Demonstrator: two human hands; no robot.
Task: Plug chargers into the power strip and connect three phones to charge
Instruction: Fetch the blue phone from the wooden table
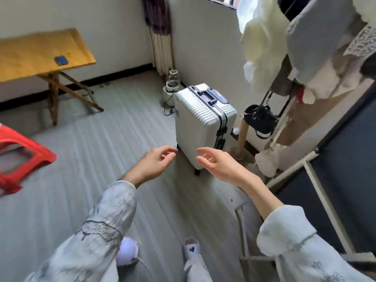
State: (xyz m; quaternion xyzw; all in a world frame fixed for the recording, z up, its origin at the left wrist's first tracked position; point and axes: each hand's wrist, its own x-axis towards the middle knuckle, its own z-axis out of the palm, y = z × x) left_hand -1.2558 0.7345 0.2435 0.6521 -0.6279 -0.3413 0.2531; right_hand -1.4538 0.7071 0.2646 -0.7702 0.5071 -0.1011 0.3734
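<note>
Head view: left grip [155,161] and right grip [216,162] fingers relaxed, apart, holding nothing; suitcase [200,119] just beyond both.

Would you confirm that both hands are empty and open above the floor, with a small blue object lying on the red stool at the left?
One detail is wrong: the small blue object lies on the yellow wooden table, not on the red stool, as the head view shows. The rest holds: the left hand and right hand are empty and open above the floor.
</note>
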